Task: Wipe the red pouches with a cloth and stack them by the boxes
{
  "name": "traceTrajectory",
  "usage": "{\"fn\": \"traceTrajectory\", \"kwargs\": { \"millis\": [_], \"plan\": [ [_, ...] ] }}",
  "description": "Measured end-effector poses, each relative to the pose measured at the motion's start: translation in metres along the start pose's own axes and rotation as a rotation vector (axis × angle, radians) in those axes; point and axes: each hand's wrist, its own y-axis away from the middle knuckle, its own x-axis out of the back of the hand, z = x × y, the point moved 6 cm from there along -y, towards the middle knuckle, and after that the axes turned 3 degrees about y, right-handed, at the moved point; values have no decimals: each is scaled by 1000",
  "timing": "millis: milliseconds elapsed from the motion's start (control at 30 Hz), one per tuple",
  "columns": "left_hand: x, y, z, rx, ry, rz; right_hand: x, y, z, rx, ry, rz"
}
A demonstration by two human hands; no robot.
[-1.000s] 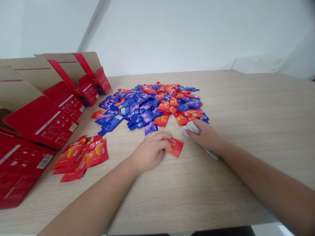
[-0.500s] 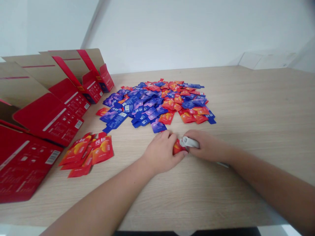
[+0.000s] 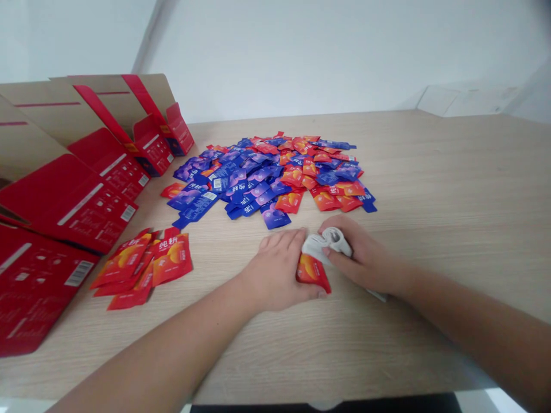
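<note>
A red and orange sachet [image 3: 313, 272] lies on the table, partly hidden by my left hand [image 3: 278, 269]. That hand holds the sachet down, with the thumb at its near edge and the fingers along its left side. My right hand [image 3: 350, 252] is closed around a folded white cloth [image 3: 329, 242] with grey marks. The cloth rests over the far end of the sachet, and a corner of it pokes out below the right palm. Beyond both hands spreads a pile of blue and red sachets [image 3: 258, 178].
Several red sachets [image 3: 142, 261] lie together at the left. Open red cardboard boxes [image 3: 90, 201] stand in a row along the table's left side. A white wall [image 3: 318, 57] rises behind the wooden table [image 3: 451, 189].
The white cloth has opened out over the sachet's far end, and more of the sachet shows. My left hand has shifted slightly left and flattened. The view has turned a little.
</note>
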Motion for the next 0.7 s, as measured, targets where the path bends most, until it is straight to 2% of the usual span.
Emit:
{"fn": "traceTrajectory", "kwargs": {
  "millis": [133,300,400,500,700],
  "plan": [
    [-7,0,-6,32,-31,-82,-18,6,-35,248,97,-254],
    [-8,0,-11,112,-71,-163,-25,9,-43,316,229,-353],
    [-7,-2,-10,138,-65,-182,-31,7,-40,332,233,-338],
    [-8,-3,-10,147,-61,-191,-34,1,-30,324,281,-265],
    [-8,-2,-11,139,-32,-174,-27,-18,9,154,344,-101]
  ]
}}
